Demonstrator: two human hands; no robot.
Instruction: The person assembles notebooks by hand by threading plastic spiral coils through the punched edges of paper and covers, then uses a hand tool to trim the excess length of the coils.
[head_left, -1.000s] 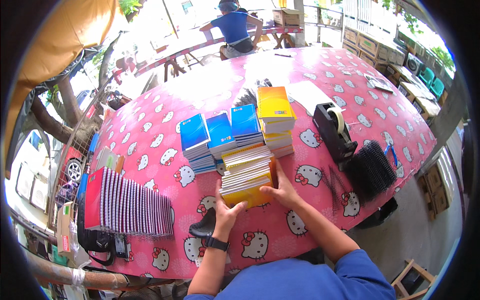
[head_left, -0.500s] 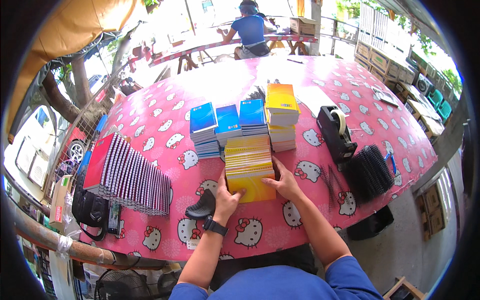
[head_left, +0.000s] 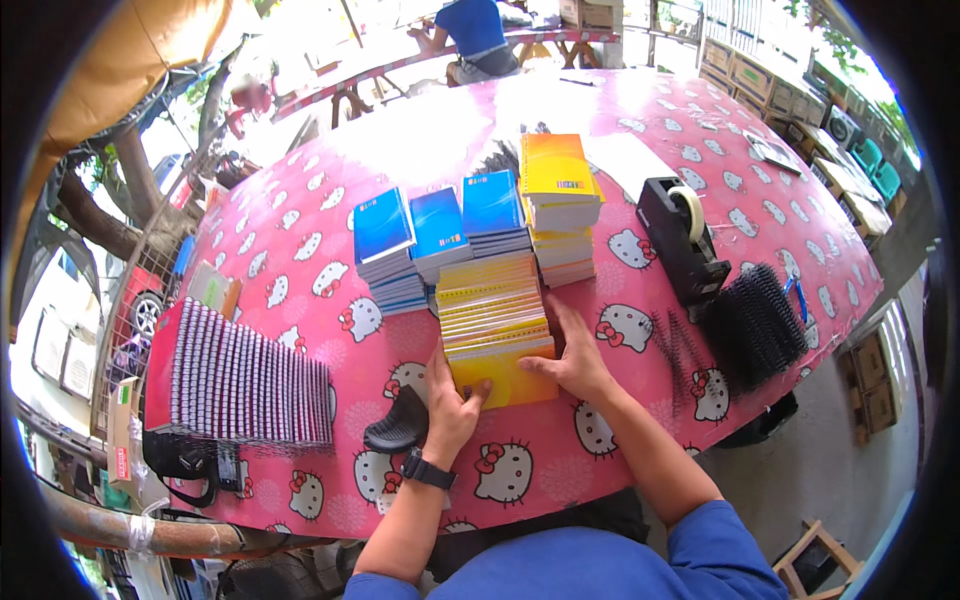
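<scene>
A fanned row of yellow notebooks (head_left: pixel 490 305) lies on the pink table in front of me. My left hand (head_left: pixel 456 405) grips the near left side, its thumb pressed on the front yellow cover. At the right edge, my right hand (head_left: pixel 575 360) holds the same notebooks, with the thumb on the cover and the fingers along the side. Just beyond them stand stacks of blue notebooks (head_left: pixel 438 222) and a taller yellow stack (head_left: pixel 558 165). A black curved object (head_left: pixel 398 420) lies beside my left wrist, which wears a dark watch.
Red-covered spiral notebooks (head_left: pixel 245 380) form a long row at left, near a black bag (head_left: pixel 178 460). To the right are a black tape dispenser (head_left: pixel 680 240), a heap of black binding coils (head_left: pixel 752 320) and blue-handled pliers (head_left: pixel 795 290). Another person (head_left: pixel 475 35) sits at a far table.
The view has tilted slightly, so the far table and the person sit higher in the picture. Both hands keep nearly the same hold on the yellow notebooks.
</scene>
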